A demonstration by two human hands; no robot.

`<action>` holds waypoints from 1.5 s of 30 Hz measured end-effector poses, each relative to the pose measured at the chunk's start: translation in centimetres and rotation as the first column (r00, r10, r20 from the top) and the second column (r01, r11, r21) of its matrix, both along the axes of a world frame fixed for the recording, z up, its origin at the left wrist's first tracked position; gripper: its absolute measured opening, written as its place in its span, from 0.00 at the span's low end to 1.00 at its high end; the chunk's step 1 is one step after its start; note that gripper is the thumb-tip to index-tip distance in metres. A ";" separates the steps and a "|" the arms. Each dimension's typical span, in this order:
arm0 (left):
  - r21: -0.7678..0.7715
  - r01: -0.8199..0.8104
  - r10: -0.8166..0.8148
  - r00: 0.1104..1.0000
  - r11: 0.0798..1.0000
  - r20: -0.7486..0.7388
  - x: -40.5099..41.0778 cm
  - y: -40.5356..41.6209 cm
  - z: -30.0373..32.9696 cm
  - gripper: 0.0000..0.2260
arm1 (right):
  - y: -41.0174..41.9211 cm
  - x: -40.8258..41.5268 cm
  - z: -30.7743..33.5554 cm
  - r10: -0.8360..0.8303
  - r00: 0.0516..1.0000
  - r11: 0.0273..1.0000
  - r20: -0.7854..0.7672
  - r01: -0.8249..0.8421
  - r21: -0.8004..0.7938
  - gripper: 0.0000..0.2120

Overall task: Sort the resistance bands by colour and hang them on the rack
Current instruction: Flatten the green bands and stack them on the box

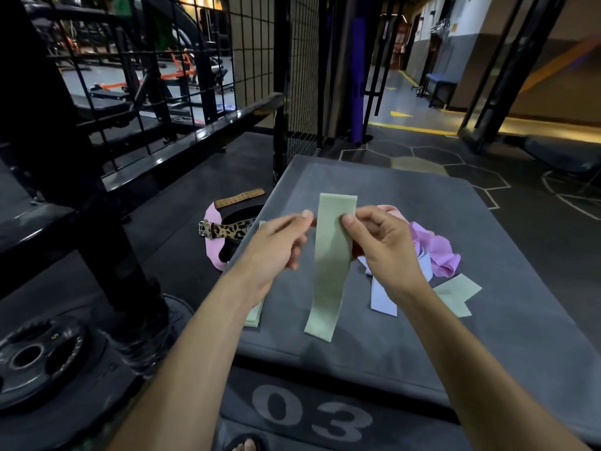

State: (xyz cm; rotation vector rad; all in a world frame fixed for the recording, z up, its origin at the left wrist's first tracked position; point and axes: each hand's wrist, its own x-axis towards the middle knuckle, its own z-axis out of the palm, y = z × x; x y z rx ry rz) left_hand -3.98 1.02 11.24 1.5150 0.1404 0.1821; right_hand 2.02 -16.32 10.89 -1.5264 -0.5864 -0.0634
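Observation:
A pale green band (330, 265) hangs flat and long above the grey padded box (406, 336). My right hand (380, 245) pinches its right edge near the top, thumb on the front. My left hand (276, 245) is just left of the band with loosely curled fingers; whether it touches the band cannot be told. On the box lie a purple crumpled band (439, 252), a lavender band (383, 297), a green band (455, 294) at the right, and another green band (255, 315) under my left forearm. A pink band (390, 211) peeks behind my right hand.
On the floor left of the box lie a pink band (213, 252), a leopard-print belt (227, 230) and a tan perforated strap (240, 197). A black steel rack frame (136, 151) with wire mesh stands at the left and back. A weight plate (35, 356) lies at lower left.

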 end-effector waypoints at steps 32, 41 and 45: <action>0.233 0.146 -0.194 0.961 0.961 0.199 -0.1 -0.3 -1.4 0.12 | 1.3 -0.6 2.7 -0.119 0.991 0.990 0.068 0.113 0.088 0.01; 0.331 0.537 -0.474 0.842 0.776 -0.257 -1.4 0.9 -4.7 0.12 | 0.9 0.0 3.8 -0.148 0.989 0.960 0.023 0.138 0.244 0.01; 0.326 0.520 -0.419 0.845 0.790 -0.332 -2.3 1.7 -4.9 0.09 | 0.6 1.0 3.3 -0.225 0.973 0.934 -0.052 0.231 0.272 0.04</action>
